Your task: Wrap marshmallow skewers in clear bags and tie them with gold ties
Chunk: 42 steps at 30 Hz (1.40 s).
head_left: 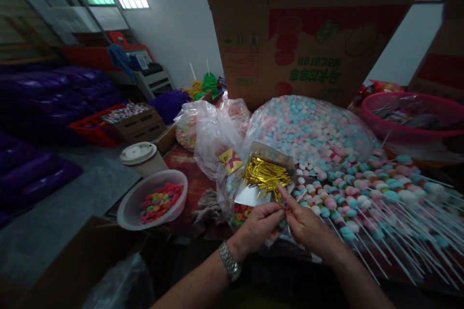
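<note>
My left hand (259, 227), with a metal watch (229, 261) on its wrist, has its fingers pinched together at the table's front edge. Its fingertips meet those of my right hand (303, 219), which is also closed. What they grip between them is too small to make out. Just beyond the fingers, a pile of gold twist ties (266, 174) lies in an open box. To the right, many candy skewers (377, 198) in pink, blue and white lie with their white sticks toward the front. Ring-shaped candies show partly beneath plastic beside my left hand.
A bowl of ring candies (161, 203) and a lidded tub (143, 158) stand on the left. Behind the ties are a big bag of round candies (304, 125) and a tall carton (308, 48). A pink basin (416, 130) is at right, a grey cloth (208, 210) left of the hands.
</note>
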### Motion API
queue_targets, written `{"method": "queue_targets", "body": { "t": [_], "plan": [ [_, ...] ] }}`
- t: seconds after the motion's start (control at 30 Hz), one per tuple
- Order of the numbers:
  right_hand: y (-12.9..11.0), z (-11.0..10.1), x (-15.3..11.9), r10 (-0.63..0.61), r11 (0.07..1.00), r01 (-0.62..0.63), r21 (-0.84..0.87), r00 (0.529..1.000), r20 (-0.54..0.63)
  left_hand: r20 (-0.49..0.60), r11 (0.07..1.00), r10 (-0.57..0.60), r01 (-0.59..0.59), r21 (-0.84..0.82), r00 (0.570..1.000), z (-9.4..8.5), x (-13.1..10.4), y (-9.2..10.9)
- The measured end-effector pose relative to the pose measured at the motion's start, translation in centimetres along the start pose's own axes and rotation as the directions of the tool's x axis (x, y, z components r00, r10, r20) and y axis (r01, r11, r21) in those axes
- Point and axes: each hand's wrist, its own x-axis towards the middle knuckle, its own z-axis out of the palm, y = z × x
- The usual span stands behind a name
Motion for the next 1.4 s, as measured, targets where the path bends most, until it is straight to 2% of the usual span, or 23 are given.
{"method": "queue_targets", "body": {
  "t": [0.07, 0.13, 0.17, 0.23, 0.27, 0.3, 0.33, 0.4, 0.47, 0.57, 0.63, 0.73, 0.9, 0.97, 1.03, 1.13, 1.17, 1.2, 1.23, 1.27, 1.3, 1.33, 1.4],
  "plan": [
    [-0.1, 0.7, -0.3, 0.005, 0.990, -0.011, -0.138, 0.999, -0.040, -0.102, 0.999, -0.009, 0.004, -0.053, 0.995, 0.4, 0.3, -0.3],
    [-0.2, 1.7, -0.8, 0.004, 0.990, -0.022, -0.142, 0.992, -0.128, -0.188, 0.989, -0.044, 0.016, -0.148, 0.981, 0.8, 0.5, -0.3],
    [-0.3, 2.1, -1.1, -0.008, 0.996, -0.010, -0.084, 0.977, -0.213, -0.207, 0.982, -0.057, 0.017, -0.190, 0.977, 0.9, 0.4, -0.1],
    [-0.3, 2.7, -1.6, 0.031, 0.988, 0.027, 0.149, 0.927, -0.373, -0.200, 0.973, -0.060, 0.012, -0.231, 0.978, 1.1, 0.2, 0.3],
    [-0.2, 2.7, -1.8, 0.101, 0.952, 0.022, 0.305, 0.919, -0.380, -0.187, 0.974, -0.047, 0.004, -0.225, 0.981, 1.1, 0.0, 0.6],
    [0.0, 2.5, -1.9, 0.183, 0.890, -0.020, 0.456, 0.931, -0.316, -0.165, 0.979, -0.032, -0.003, -0.206, 0.986, 1.1, -0.2, 0.8],
    [0.2, 2.1, -2.0, 0.243, 0.815, -0.089, 0.572, 0.949, -0.198, -0.135, 0.984, -0.030, 0.005, -0.180, 0.990, 1.1, -0.4, 1.0],
    [0.5, 1.0, -2.0, 0.244, 0.720, -0.221, 0.658, 0.968, 0.059, -0.048, 0.988, -0.086, 0.079, -0.135, 0.995, 1.0, -0.7, 1.4],
    [0.5, -0.4, -1.9, 0.137, 0.744, -0.236, 0.625, 0.970, 0.203, 0.070, 0.968, -0.198, 0.206, -0.139, 0.978, 0.8, -0.9, 1.7],
    [-0.1, -1.5, -1.6, 0.041, 0.790, -0.189, 0.583, 0.965, 0.258, 0.146, 0.929, -0.272, 0.299, -0.219, 0.951, 0.5, -1.1, 2.0],
    [-0.5, -1.4, -1.5, 0.081, 0.795, -0.190, 0.576, 0.974, 0.210, 0.107, 0.928, -0.257, 0.276, -0.249, 0.960, 0.2, -1.2, 2.2],
    [-0.8, -0.2, -1.3, 0.158, 0.832, -0.148, 0.535, 0.987, 0.028, 0.047, 0.947, -0.223, 0.228, -0.227, 0.974, 0.2, -1.2, 2.3],
    [-0.1, 2.5, -1.5, 0.201, 0.877, -0.053, 0.478, 0.943, -0.265, -0.170, 0.965, -0.120, 0.075, -0.251, 0.978, 1.6, -1.0, 2.0],
    [0.3, 3.1, -1.7, 0.094, 0.948, 0.040, 0.315, 0.912, -0.399, -0.233, 0.969, -0.068, 0.009, -0.247, 0.970, 2.2, -1.2, 1.6],
    [0.6, 3.1, -1.9, -0.117, 0.987, 0.155, 0.035, 0.861, -0.495, -0.271, 0.990, 0.035, -0.071, -0.124, 0.962, 2.5, -1.3, 1.2],
    [0.4, 2.3, -2.2, -0.461, 0.880, 0.295, -0.371, 0.718, -0.521, -0.302, 0.953, 0.280, -0.224, 0.206, 0.911, 2.5, -1.5, 1.2],
    [0.1, 2.0, -2.3, -0.541, 0.828, 0.317, -0.463, 0.668, -0.512, -0.322, 0.936, 0.313, -0.233, 0.264, 0.893, 2.4, -1.5, 1.6],
    [-0.3, 1.8, -2.4, -0.603, 0.779, 0.337, -0.529, 0.633, -0.486, -0.342, 0.944, 0.284, -0.199, 0.262, 0.896, 2.2, -1.5, 2.3],
    [-0.7, 1.7, -2.6, -0.648, 0.738, 0.361, -0.571, 0.617, -0.447, -0.342, 0.972, 0.191, -0.128, 0.198, 0.920, 1.8, -1.6, 3.2],
    [-1.1, 1.7, -2.7, -0.674, 0.708, 0.393, -0.587, 0.624, -0.395, -0.304, 0.995, 0.067, -0.041, 0.092, 0.950, 1.4, -1.7, 4.3],
    [-1.5, 1.8, -2.8, -0.676, 0.701, 0.426, -0.572, 0.654, -0.340, -0.211, 0.998, -0.060, 0.056, -0.025, 0.976, 0.7, -1.9, 5.5],
    [-1.7, 1.9, -2.8, -0.646, 0.727, 0.448, -0.521, 0.704, -0.295, -0.079, 0.984, -0.125, 0.113, -0.134, 0.989, 0.0, -2.2, 6.8],
    [-2.1, 2.0, -2.6, -0.471, 0.870, 0.378, -0.318, 0.829, -0.303, 0.026, 0.953, 0.064, -0.054, -0.298, 0.998, -1.4, -3.1, 8.9]
  ]
}}
